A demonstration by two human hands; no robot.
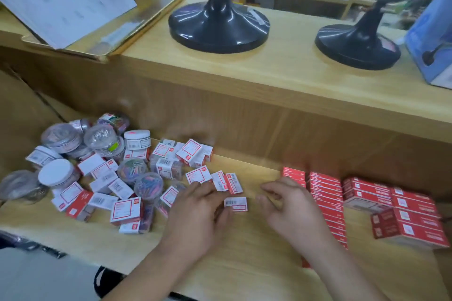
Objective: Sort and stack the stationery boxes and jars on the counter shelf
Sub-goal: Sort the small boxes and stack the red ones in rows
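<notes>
A jumbled heap of small white-and-red boxes [127,210] and clear round jars [61,137] of clips covers the left of the lower wooden shelf [244,264]. Rows of red boxes [325,193] lie stacked at the right. My left hand [198,212] lies palm down at the heap's right edge, fingers spread, its fingertips by a lone small box [235,203] and a pair of boxes [227,182] above. My right hand [291,205] hovers just left of the red rows, fingers loosely bent, holding nothing.
The upper counter [281,76] carries two black fan bases [219,24] [357,46], a blue carton [430,39] at the right and a gold tray [137,29] with a paper sheet at the left. Shelves of goods stand behind. A dark bag [29,244] lies at the lower left.
</notes>
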